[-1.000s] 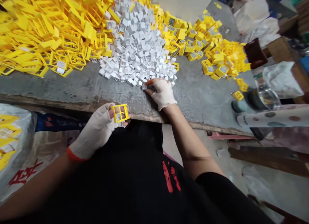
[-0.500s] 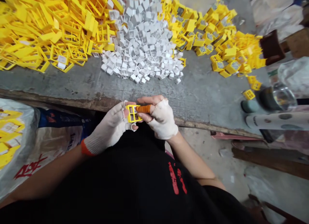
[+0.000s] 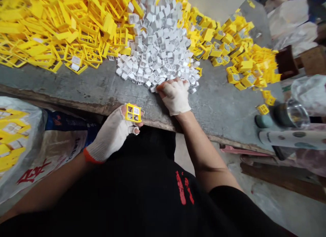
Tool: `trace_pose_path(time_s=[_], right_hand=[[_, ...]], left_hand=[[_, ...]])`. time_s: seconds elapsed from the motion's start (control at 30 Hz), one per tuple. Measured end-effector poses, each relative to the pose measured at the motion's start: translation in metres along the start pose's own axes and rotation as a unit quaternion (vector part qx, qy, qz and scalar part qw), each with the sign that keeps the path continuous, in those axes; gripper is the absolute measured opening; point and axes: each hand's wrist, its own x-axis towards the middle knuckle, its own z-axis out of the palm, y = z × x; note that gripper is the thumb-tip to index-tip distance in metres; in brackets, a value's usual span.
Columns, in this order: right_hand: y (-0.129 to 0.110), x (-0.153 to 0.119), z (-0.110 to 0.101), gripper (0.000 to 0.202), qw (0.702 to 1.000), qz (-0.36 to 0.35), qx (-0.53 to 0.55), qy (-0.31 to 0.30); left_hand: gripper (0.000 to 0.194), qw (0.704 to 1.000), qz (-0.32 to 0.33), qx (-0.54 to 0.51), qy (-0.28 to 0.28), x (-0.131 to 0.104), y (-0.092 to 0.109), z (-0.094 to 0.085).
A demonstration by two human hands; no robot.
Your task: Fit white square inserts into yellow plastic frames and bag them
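My left hand [image 3: 114, 130], in a white fingerless glove with an orange cuff, is closed around a small yellow plastic frame [image 3: 132, 117]. This frame is divided into four openings, and a white square cap [image 3: 136, 111] sits in its upper right one. Over the table, my right hand [image 3: 175, 97], gloved the same way, touches the front edge of a heap of small white square caps [image 3: 158, 56]. Its fingers are curled; a bit of orange shows near the fingertips, but what they grip is mostly hidden.
Yellow frames [image 3: 61, 33] lie heaped at the table's back left, yellow pieces with grey insides [image 3: 229, 39] at the right. A bag of yellow and white pieces [image 3: 15, 138] stands at left. A clear cup [image 3: 296, 113] and a white roll [image 3: 287, 139] are at right.
My right hand has left the yellow frame, moving forward and up to the white caps. The orange cylinder it held is no longer plainly visible. My left hand keeps the frame, slightly further left.
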Motion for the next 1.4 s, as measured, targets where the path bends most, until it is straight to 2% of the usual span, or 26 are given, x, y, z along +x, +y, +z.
trace_pose_path(time_s=[0.13,0.27,0.53,0.63,0.77,0.9,1.0,1.13,1.23,1.33,1.4], right_hand=[[0.003,-0.02,-0.004,0.026,0.999,0.002,0.048,0.014],[0.006,-0.022,-0.003,0.034,0.998,0.015,0.054,-0.003],[0.017,-0.019,0.005,0.019,0.998,-0.023,0.052,-0.011],[0.024,-0.026,0.007,0.016,0.99,0.022,0.141,0.009],[0.032,-0.036,0.009,0.014,0.958,0.094,0.272,0.012],[0.04,-0.049,0.005,0.027,0.936,0.118,0.324,0.067],[0.041,-0.062,-0.003,0.034,0.941,0.132,0.295,0.1],[0.027,-0.064,-0.004,0.032,0.978,0.096,0.172,0.062],[0.014,-0.056,0.003,0.031,0.991,0.085,0.095,0.049],[0.007,-0.056,0.007,0.016,0.992,0.074,0.086,0.056],[0.001,-0.064,0.003,0.011,0.987,0.049,0.128,0.08]], left_hand=[[0.034,0.999,-0.036,0.0,-0.002,0.002,-0.001,0.001],[0.034,1.0,-0.025,0.008,-0.008,0.002,-0.003,0.001],[0.041,1.0,-0.008,0.018,-0.013,-0.002,-0.006,0.002],[0.04,1.0,-0.013,0.022,-0.013,-0.005,-0.007,0.005],[0.037,0.999,-0.02,0.031,-0.018,-0.006,-0.011,0.009],[0.037,0.999,-0.025,0.041,-0.025,-0.007,-0.015,0.013],[0.037,0.999,-0.026,0.041,-0.012,-0.007,-0.016,0.017],[0.032,0.999,-0.036,0.035,0.004,-0.006,-0.016,0.021],[0.031,0.998,-0.047,0.029,0.015,-0.005,-0.014,0.024],[0.03,0.998,-0.054,0.024,0.024,-0.005,-0.013,0.025],[0.028,0.998,-0.057,0.016,0.02,-0.006,-0.013,0.026]])
